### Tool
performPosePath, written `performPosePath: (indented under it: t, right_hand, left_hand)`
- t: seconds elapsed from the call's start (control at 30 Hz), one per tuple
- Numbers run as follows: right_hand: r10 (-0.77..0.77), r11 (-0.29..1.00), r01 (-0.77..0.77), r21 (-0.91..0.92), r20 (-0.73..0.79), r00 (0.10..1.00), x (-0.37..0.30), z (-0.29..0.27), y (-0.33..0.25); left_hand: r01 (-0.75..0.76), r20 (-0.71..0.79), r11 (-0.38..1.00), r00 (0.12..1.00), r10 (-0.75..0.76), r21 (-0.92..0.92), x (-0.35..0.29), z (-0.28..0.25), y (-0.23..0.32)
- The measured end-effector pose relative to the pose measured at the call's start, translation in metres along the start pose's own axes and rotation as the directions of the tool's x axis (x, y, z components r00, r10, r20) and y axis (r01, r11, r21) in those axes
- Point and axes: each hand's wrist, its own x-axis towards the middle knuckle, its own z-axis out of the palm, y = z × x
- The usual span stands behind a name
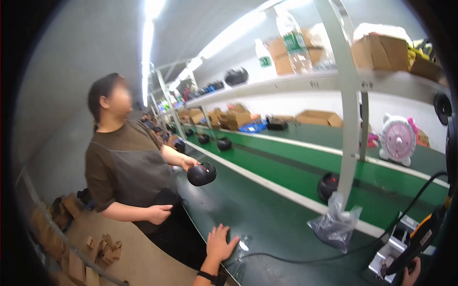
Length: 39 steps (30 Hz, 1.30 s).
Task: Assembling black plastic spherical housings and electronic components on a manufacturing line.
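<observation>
My left hand (220, 244), a black band on its wrist, is open with the fingers spread at the near edge of the green bench (281, 243). Beside its fingers lies crumpled clear plastic film (243, 246). At the lower right edge only part of my right hand (411, 272) shows, next to a black and orange powered hand tool (426, 231) and a silver metal fixture (389, 252). The tool hides most of that hand's fingers, so its grip is unclear. A co-worker's hand (190, 163) holds a black rounded device (202, 174) over the bench.
The co-worker (129, 167) stands at the left along the bench. More black rounded devices (224, 144) sit on the green conveyor belt (286, 159). A grey plastic bag (336, 224) hangs by a white post (350, 119). A black cable (305, 261) crosses the bench. A pink fan (399, 139) stands behind.
</observation>
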Motion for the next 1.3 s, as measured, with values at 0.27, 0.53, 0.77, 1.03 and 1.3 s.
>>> performPosePath:
  t: [0.27, 0.53, 0.77, 1.03, 1.3]
  right_hand:
    - [0.0, 0.909, 0.048, 0.415, -0.114, 0.993, 0.0, 0.029, 0.065]
    - [-0.081, 0.954, 0.153, 0.257, -0.271, 0.959, 0.0, 0.035, 0.087]
    - [-0.005, 0.886, 0.059, 0.459, -0.118, 0.993, 0.0, 0.025, 0.043]
    - [-0.03, 0.911, 0.071, 0.406, -0.107, 0.994, -0.002, 0.025, 0.03]
    - [0.028, 0.946, 0.049, 0.321, -0.232, 0.972, -0.004, 0.021, 0.019]
  left_hand:
    - [0.026, -0.076, 0.993, 0.997, -0.035, -0.112, -0.007, -0.002, -0.008]
    - [0.278, 0.184, 0.78, 0.96, -0.209, -0.561, 0.054, -0.053, -0.008]
    - [-0.072, -0.101, 0.899, 0.994, 0.031, -0.433, 0.135, -0.026, -0.001]
    - [-0.156, -0.167, 0.926, 0.981, 0.103, -0.344, 0.127, -0.021, 0.008]
    - [-0.645, -0.464, 0.668, 0.752, 0.468, -0.371, 0.034, -0.078, 0.08]
